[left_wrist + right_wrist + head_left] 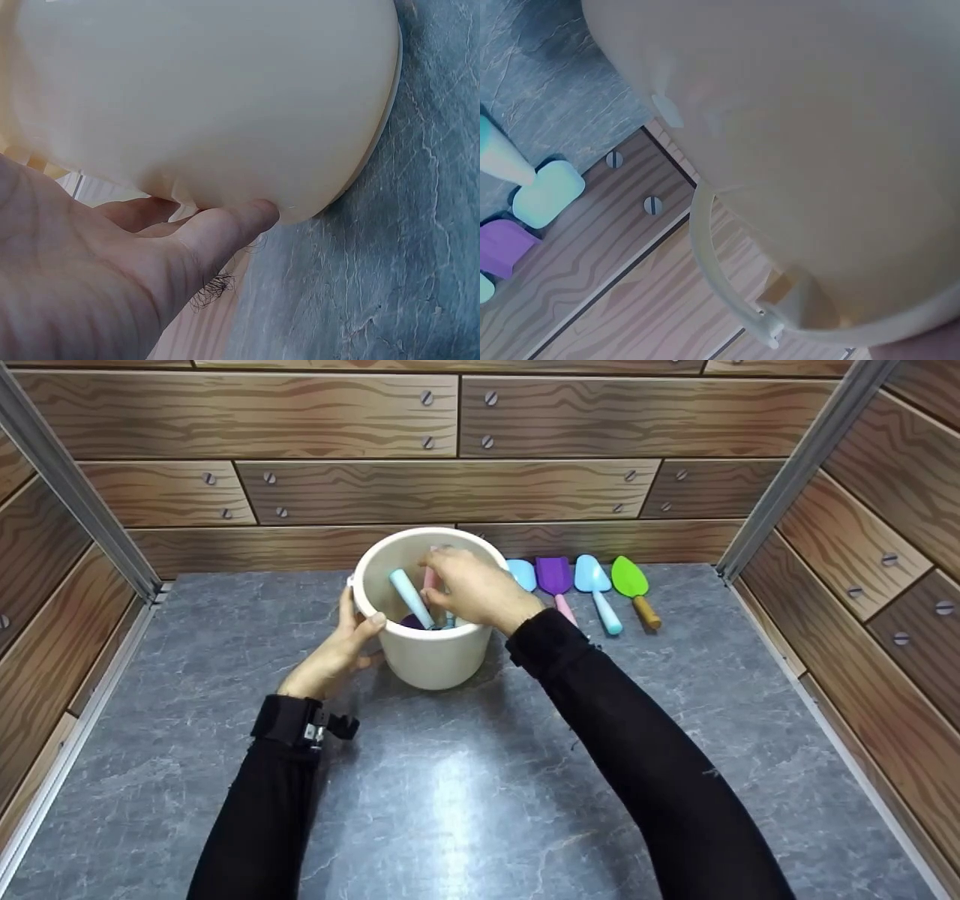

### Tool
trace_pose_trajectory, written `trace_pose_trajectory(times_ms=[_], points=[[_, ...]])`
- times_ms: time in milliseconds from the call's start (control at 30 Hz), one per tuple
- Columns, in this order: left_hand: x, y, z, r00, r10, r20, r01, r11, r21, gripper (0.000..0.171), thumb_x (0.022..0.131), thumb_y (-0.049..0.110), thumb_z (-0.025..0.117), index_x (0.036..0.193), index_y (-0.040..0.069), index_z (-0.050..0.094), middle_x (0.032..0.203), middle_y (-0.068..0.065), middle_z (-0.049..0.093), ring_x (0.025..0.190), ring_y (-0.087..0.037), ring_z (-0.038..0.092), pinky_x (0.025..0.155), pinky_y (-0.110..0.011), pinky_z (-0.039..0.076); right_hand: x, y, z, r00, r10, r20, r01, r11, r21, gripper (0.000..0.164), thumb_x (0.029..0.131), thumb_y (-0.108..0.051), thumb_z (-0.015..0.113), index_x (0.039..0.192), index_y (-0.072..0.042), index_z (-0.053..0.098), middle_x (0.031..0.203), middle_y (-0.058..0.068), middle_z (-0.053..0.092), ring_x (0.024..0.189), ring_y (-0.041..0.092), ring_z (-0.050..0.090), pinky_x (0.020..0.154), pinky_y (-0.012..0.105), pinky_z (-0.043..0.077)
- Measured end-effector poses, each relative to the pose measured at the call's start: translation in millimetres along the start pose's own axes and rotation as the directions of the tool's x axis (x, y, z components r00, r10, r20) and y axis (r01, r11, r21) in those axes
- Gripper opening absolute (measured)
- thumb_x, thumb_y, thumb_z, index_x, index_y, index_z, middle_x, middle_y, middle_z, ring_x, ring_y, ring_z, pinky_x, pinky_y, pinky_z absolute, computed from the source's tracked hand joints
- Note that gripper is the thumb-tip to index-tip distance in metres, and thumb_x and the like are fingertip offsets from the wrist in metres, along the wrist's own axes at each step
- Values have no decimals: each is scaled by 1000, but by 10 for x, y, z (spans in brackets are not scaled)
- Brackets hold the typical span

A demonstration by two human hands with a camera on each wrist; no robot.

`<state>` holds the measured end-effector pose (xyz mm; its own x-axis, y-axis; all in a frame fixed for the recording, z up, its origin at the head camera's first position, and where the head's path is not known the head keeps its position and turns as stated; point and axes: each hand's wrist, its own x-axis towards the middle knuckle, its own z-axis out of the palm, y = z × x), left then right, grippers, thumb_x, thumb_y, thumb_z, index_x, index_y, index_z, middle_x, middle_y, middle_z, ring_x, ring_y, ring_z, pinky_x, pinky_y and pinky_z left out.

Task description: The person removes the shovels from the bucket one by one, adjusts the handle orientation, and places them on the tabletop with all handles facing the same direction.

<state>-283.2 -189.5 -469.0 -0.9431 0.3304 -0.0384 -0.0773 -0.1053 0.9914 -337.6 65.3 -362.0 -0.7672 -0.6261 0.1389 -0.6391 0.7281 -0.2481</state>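
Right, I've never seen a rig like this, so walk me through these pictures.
There is no machine here, just a person's two bare hands in black sleeves. The widest picture comes from a camera on the head, looking forward and down. The other two come from cameras on the wrists, and show mostly the cream bucket up close.

The left hand holds the bucket, its thumb at the rim. The right hand reaches inside and seems to pinch a pink handle. A light blue handle also leans in there.

On the grey marbled surface, beside the bucket, stands a row: a light blue blade partly hidden, a purple shovel, a light blue trowel and a green trowel.
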Motion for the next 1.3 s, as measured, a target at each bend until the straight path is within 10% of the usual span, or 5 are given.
trace_pose_trajectory(times_ms=[500, 867, 1300], points=[[6, 6, 10, 1000, -7, -13, 7, 1000, 11, 145, 99, 68, 87, 185, 32, -24, 198, -22, -16, 186, -48, 5, 144, -82, 22, 20, 34, 22, 997, 78, -4, -78, 997, 21, 15, 115, -26, 75, 121, -12, 75, 143, 15, 77, 142, 31, 70, 131, 47, 54], [-6, 6, 17, 1000, 4, -10, -4, 1000, 8, 128, 108, 54, 77, 185, 33, -23, 198, -22, -14, 186, -47, 5, 144, -83, 22, 21, 19, 43, 981, 178, -74, -177, 984, 17, 26, 116, -22, 72, 131, -2, 75, 128, 17, 78, 129, 35, 72, 119, 52, 60], [20, -10, 8, 1000, 4, -13, -4, 1000, 18, 127, 107, 52, 75, 185, 31, -23, 197, -23, -16, 185, -49, 6, 143, -83, 21, 16, 54, 45, 972, 201, -122, -202, 979, -1, 45, 113, -20, 74, 152, 1, 73, 155, 21, 73, 148, 38, 71, 131, 50, 56]])
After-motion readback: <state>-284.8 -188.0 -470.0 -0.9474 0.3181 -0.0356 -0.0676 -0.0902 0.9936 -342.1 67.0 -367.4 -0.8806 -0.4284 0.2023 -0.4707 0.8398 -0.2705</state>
